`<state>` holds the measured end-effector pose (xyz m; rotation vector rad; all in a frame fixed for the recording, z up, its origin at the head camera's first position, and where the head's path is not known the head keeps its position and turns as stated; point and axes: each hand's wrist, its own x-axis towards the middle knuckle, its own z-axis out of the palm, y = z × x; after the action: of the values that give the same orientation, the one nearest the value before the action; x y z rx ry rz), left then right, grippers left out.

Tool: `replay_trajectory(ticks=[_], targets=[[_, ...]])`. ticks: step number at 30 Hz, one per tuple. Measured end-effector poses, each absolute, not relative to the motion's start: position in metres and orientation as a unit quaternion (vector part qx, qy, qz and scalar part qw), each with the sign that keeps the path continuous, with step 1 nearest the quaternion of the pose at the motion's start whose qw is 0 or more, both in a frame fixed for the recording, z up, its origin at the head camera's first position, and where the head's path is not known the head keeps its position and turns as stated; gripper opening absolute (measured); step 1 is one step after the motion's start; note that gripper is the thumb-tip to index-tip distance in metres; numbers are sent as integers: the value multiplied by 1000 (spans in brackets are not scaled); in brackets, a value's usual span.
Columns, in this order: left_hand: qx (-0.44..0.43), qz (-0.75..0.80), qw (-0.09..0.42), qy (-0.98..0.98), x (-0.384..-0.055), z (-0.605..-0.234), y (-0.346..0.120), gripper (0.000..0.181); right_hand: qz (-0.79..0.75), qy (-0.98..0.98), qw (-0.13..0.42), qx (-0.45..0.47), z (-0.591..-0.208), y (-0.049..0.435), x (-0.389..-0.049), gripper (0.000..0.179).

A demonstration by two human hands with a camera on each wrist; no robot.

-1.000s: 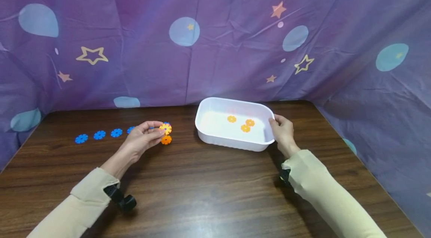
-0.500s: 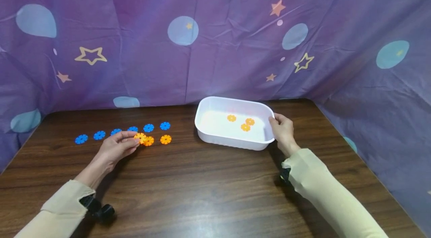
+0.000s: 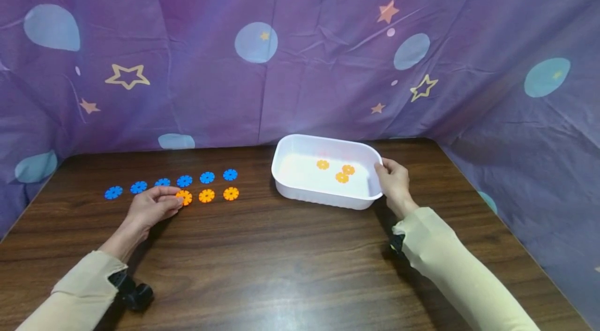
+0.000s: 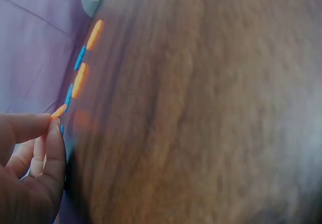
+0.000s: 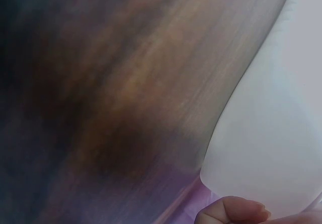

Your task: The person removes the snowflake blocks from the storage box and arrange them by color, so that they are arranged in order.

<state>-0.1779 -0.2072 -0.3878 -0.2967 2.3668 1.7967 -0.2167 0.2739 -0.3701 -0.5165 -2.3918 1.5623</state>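
Observation:
My left hand (image 3: 152,208) pinches an orange snowflake disc (image 3: 184,198) between thumb and fingertips, just in front of the row of blue discs. In the left wrist view the pinched orange disc (image 4: 59,111) appears edge-on. Right of it lie two more orange discs, one near (image 3: 206,195) and one farther right (image 3: 231,193). Behind runs a row of several blue discs (image 3: 207,177), one partly covered by the hand. My right hand (image 3: 394,185) grips the right end of a white plastic basin (image 3: 304,195), whose wall (image 5: 266,133) fills the right wrist view's right side.
Three orange discs (image 3: 322,164) lie inside the basin, two of them touching or overlapping. A brown wood-grain table (image 3: 262,258) carries everything. A purple patterned cloth (image 3: 211,102) hangs behind and at the right side.
My left hand has carried the orange disc leftward and down, from above the right end of the rows to left of the two orange discs. The right hand and basin stay put.

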Motion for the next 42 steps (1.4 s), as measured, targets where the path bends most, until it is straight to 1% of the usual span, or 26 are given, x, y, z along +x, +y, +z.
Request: replay_trajectory(ticks=[5, 10, 14, 25, 36, 42], targets=[[-94, 567, 57, 816, -178, -389, -208, 40, 535, -817, 119, -177, -370, 273, -217, 39], [-85, 497, 33, 863, -179, -388, -207, 34, 538, -815, 118, -178, -370, 273, -218, 40], [-81, 451, 24, 888, -180, -386, -207, 31, 539, -815, 118, -178, -370, 274, -217, 39], [-65, 390, 19, 918, -183, -385, -208, 29, 538, -815, 118, -179, -370, 273, -216, 40], [-63, 384, 38, 920, -184, -381, -208, 29, 541, -813, 121, -175, -371, 274, -217, 39], [-52, 367, 25, 928, -183, -382, -207, 25, 542, -813, 122, -173, -371, 274, -217, 39]])
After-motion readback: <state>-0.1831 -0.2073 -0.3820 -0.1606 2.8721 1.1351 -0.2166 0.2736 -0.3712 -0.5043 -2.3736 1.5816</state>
